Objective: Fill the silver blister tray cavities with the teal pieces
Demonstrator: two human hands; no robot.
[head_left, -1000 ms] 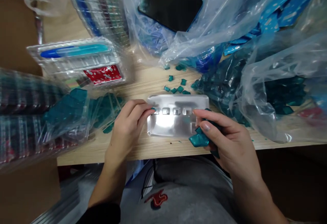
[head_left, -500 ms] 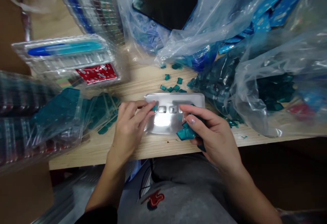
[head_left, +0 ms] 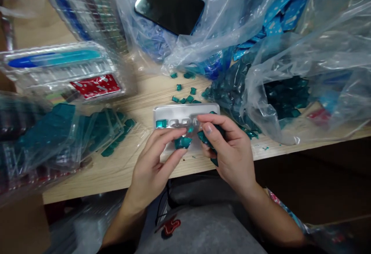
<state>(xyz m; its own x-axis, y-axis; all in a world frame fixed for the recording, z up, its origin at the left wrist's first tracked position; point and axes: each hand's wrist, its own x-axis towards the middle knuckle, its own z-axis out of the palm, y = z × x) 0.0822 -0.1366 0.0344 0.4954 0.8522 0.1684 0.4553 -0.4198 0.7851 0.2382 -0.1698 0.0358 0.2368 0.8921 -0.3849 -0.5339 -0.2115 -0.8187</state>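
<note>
A shallow clear plastic tray (head_left: 185, 109) with a row of small square wells lies at the table's front edge, below both hands. One small glossy teal packet (head_left: 161, 123) sits in its leftmost well. Over the tray, my left hand (head_left: 156, 157) pinches another teal packet (head_left: 183, 143) between thumb and fingers. My right hand (head_left: 232, 142), close beside it, is curled round several teal packets (head_left: 205, 138). Its thumb and index finger come near each other at the tray's right part. The right end of the row of wells is hidden by the fingers.
Loose teal packets (head_left: 189, 99) lie behind the tray. Plastic bags (head_left: 252, 80) of teal and blue pieces fill the right and back, with a phone (head_left: 169, 5) on top. Filled clear trays (head_left: 58, 68) and a teal-filled stack (head_left: 98, 130) stand at left.
My left hand has moved from the tray's left well towards the right hand and now pinches a teal packet. A packet shows in the leftmost well. The whole view has shifted slightly.
</note>
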